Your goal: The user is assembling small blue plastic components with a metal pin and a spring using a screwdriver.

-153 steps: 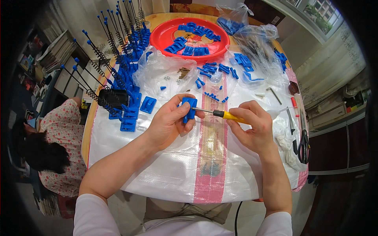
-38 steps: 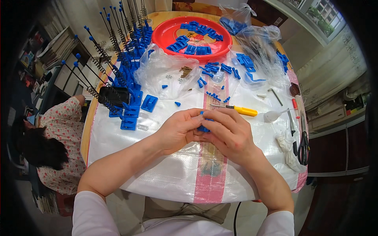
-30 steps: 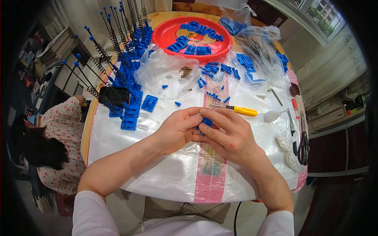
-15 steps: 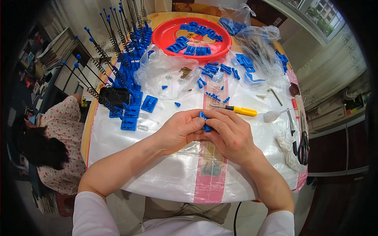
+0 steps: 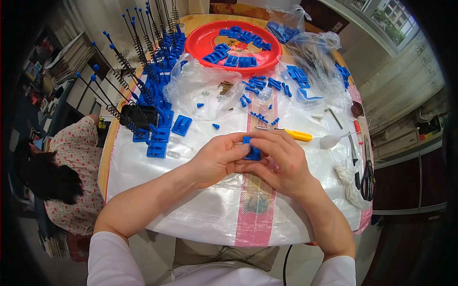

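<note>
Blue block (image 5: 253, 152): could pop loose if squeezed off-centre, since it's small and probably kinda slick.
Block's spot: right between the two hands, touching fingers of both, over the white sheet (image 5: 202, 209).
Left hand (image 5: 222, 155): closed in narrow, holding the block's left side with the thumb.
Right hand (image 5: 285, 159): bent around the other side, holding it too; some fingertips are hidden.
Screwdriver (image 5: 299, 136): just past the right hand's fingers, so a careless bump might roll it.
Blue cone (image 5: 216, 126): loose beyond the left hand, easy to knock away.
</note>
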A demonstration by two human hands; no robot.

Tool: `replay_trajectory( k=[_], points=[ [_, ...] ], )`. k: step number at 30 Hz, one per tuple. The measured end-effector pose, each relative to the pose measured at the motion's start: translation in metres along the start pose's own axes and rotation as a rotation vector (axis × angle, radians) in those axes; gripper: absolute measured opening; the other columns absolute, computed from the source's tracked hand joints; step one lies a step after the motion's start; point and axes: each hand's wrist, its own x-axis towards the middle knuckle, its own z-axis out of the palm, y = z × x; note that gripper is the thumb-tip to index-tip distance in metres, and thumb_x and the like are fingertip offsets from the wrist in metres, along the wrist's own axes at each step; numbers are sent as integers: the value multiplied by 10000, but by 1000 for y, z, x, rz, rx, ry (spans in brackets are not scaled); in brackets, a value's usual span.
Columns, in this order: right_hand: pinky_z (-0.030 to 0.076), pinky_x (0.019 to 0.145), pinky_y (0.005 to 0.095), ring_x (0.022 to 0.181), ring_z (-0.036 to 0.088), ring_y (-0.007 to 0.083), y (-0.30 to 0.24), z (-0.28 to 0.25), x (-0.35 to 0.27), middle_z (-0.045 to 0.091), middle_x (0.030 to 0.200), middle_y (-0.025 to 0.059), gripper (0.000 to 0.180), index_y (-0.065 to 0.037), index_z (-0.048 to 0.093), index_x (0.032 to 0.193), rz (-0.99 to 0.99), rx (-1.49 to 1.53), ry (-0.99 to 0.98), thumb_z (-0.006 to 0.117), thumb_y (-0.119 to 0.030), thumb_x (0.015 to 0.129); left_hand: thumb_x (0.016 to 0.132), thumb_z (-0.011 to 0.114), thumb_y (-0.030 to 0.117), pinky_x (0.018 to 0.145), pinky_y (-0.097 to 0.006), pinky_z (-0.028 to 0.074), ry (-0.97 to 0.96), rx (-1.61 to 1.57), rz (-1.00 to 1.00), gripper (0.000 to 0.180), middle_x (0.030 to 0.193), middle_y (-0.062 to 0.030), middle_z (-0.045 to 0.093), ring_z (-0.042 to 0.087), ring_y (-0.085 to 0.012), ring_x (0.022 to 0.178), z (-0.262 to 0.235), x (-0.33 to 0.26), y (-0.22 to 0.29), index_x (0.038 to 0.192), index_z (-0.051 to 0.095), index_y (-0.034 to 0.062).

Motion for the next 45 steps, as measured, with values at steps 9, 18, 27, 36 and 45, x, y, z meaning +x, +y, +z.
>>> replay_trajectory(
  k=[9,18,27,36,45],
  points=[
    [541,936,424,1161,596,355,0,-3,0,605,1281,148,567,-42,642,1199,-115,-138,-145,837,-222,698,1023,554,188,1044,-404,527,-4,-117,35,497,1333,-181,570,633,-275,1192,-8,1,3,1431,391,-44],
    [527,888,432,1082,619,352,7,-10,-1,615,1246,161,468,-26,644,1171,-59,-122,49,802,-153,748,1040,502,154,933,-380,557,-38,-135,66,382,1243,-184,617,681,-240,1056,-6,-2,9,1382,448,-10],
    [457,852,436,968,569,341,33,-32,-19,611,1017,155,247,-9,628,1004,384,-456,-33,695,-54,770,1007,606,164,787,-282,543,81,-35,114,464,1143,-134,644,645,-151,843,-6,-4,7,1407,414,29],
    [479,756,423,852,603,318,27,-34,-16,629,933,115,161,-49,641,1002,426,-414,-57,663,-62,843,1032,559,241,759,-247,514,159,-159,130,414,1041,-88,633,607,-141,828,-7,-5,13,1386,453,56],
    [509,571,309,680,671,241,20,-38,-8,686,835,109,250,-25,699,1028,140,-170,146,752,-5,784,1030,529,225,717,-301,482,212,-226,194,334,1009,-85,617,593,-177,801,-18,-3,12,1321,514,63]
  ],
)
